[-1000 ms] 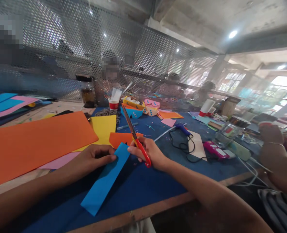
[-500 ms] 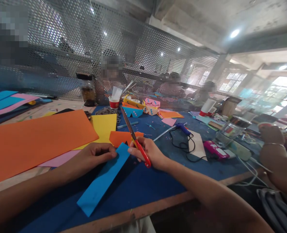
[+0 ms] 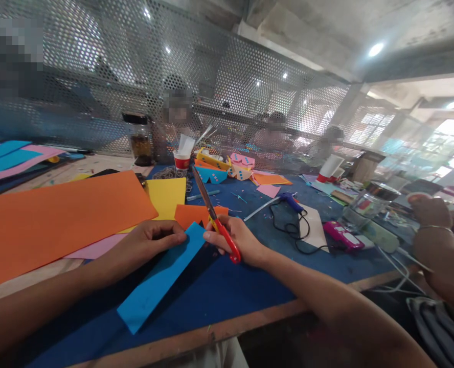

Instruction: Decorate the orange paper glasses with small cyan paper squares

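Observation:
A long blue strip of paper (image 3: 161,281) slants over the table, its far end pinched in my left hand (image 3: 156,237). My right hand (image 3: 238,240) is closed around red-handled scissors (image 3: 204,194); their blades point up and away, looking shut. The fingertips of that same hand also touch the far right corner of the blue strip. Just beyond the strip lies an orange paper piece (image 3: 186,214) with a dark notch, partly covered by the strip and the scissors.
Large orange paper (image 3: 66,220) covers yellow paper (image 3: 169,197) at left. Folded paper crowns (image 3: 211,174), a red-and-white cup (image 3: 181,161) and a lidded jar (image 3: 139,143) stand behind. To the right are a blue glue gun (image 3: 290,202) with its cord, a pink device (image 3: 342,235) and another person's arm (image 3: 436,230).
The near end of the blue strip has shifted slightly left and up. Both hands keep their grips, and the scissors stay in nearly the same pose.

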Demonstrator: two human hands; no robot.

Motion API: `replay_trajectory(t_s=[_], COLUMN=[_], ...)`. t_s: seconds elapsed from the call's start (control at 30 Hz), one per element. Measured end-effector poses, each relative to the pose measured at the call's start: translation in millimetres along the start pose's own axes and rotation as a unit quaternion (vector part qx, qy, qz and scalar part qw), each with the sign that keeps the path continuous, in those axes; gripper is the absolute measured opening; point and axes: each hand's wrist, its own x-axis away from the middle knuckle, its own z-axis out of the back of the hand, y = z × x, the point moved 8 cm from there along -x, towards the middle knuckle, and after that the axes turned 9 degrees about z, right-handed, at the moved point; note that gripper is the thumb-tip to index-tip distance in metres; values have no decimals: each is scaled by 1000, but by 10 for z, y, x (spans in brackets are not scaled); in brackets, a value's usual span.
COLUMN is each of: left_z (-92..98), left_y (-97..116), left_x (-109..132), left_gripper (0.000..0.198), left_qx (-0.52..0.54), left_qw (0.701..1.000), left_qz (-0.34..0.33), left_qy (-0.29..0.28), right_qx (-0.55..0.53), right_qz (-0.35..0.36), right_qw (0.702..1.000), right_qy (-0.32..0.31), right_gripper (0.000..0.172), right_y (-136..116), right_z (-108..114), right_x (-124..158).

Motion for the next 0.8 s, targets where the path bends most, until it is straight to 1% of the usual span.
replay_trajectory(t_s=[0.1,0.33,0.5,0.7,0.8], left_z=[12,14,41,40,46], left_y=[26,-3,15,17,11], left_x=[8,1,15,10,16], left_gripper=[40,40,41,42,40], left_qx=[-6,-30,-35,-26,-26], left_qw=[1000,999,999,999,999], left_qz=[-1,-10,-11,-10,-8], left_qy=[10,10,26,24,29], right_qx=[-1,-11,-10,16,9], right_qz=[6,-17,5,12,15], right_qw=[1000,1000,1000,1000,1000], right_qy=[-9,-8,-15,-7,-11], right_gripper=[29,34,30,30,29], right_y=[-9,60,3,-48,-56], right_z=[-10,-17,-16,8,1], right_x=[-5,-6,0,-2,-5])
